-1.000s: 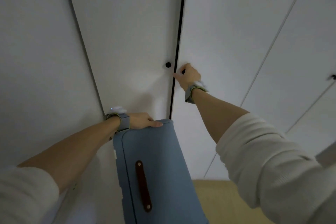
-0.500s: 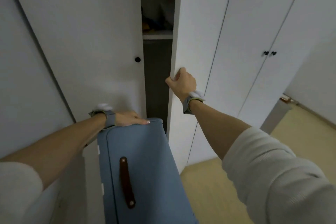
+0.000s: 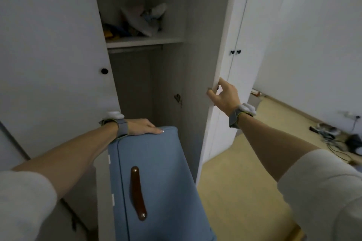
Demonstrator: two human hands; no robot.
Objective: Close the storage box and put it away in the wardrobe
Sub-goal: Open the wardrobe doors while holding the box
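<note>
The blue fabric storage box is closed and stands on end in front of me, its brown leather handle facing up. My left hand grips its far top edge. My right hand holds the edge of the white wardrobe door, which stands wide open. Behind it the wardrobe's dark lower compartment shows, under a shelf. The left wardrobe door with its black knob stays closed.
A pile of bags and clothes lies on the shelf. More closed white doors stand to the right. Cables and small devices lie on the yellowish floor by the right wall.
My right hand has swung the right wardrobe door from closed to wide open, baring the shelf and lower compartment. My left hand has stayed on the box.
</note>
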